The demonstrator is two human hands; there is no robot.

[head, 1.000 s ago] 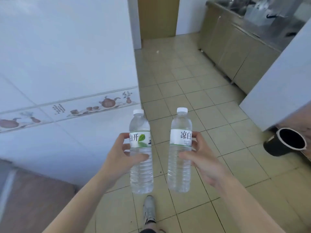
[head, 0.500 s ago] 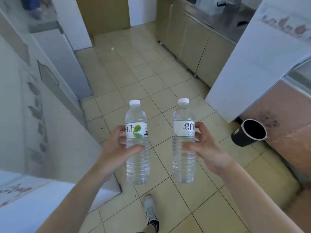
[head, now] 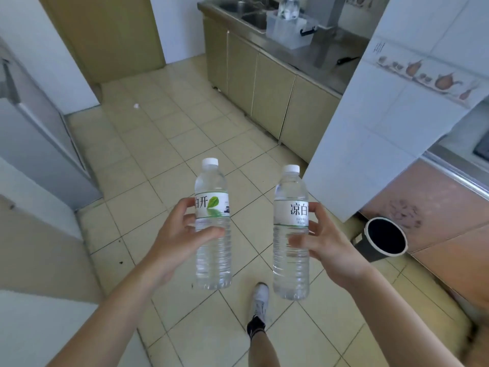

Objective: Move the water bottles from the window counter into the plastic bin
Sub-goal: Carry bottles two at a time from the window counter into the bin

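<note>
I hold two clear water bottles upright over the tiled floor, both with white caps and white labels. My left hand grips the left bottle around its middle. My right hand grips the right bottle the same way. Far ahead on the steel counter stands a clear plastic bin with a blue latch, and at least one bottle rises out of it.
Beige cabinets line the right side under the steel counter and sink. A white tiled wall corner juts in at right, with a black bucket on the floor below it. My shoe is on the tiles.
My view has swung to the right, away from the tiled wall and toward the kitchen counter and the bin. Both bottles stay upright in my hands.
</note>
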